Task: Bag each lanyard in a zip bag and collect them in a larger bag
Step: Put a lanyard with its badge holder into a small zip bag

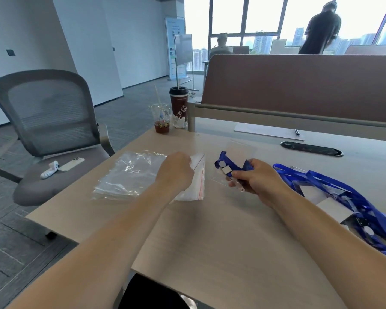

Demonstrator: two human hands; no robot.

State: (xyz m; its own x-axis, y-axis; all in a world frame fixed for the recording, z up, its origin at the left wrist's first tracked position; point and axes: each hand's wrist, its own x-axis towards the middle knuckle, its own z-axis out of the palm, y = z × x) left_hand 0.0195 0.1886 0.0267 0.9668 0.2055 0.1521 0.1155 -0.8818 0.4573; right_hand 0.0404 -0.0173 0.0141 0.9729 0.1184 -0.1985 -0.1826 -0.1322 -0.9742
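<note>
risk, big bag: the big bag (129, 175) lies flat and slack at the left of the table (210, 241). No open mouth shows. Slick film, so it could slide toward the near-left edge when something is pushed in.
risk, left hand: the left hand (176, 172) is seen from the back, fingers curled at the zip bag. Cannot tell if they really pinch it. With a weak hold the bag shifts when loaded.
risk, zip bag: on the zip bag (200, 184) the 2 thin layers may stay stuck, and the strap end could jam at the red seal line.
risk, lanyard: the lanyard (228, 162) is folded. If the thumb eases off, the folds could spring apart and end up too wide for the bag mouth. The clip (239, 186) could snag the film.
risk, lanyard pile: the lanyard pile (343, 197) is tangled by the right edge. Pulling 1 strap could drag others off.
look, big bag: clear, crinkled, glossy, apparently nothing in it yet.
look, zip bag: small, clear, red strip down 1 side, partly under the left hand.
look, lanyard: flat blue strap folded into a short bundle, white round and square tags on it, pale plastic clip at the near end. It is held above the table between zip bag and pile, not in any bag.
look, right hand: the right hand (256, 181) has its thumb on top and fingers curled under, gripping the bundle.
look, lanyard pile: same blue straps, looped over white cards.
</note>
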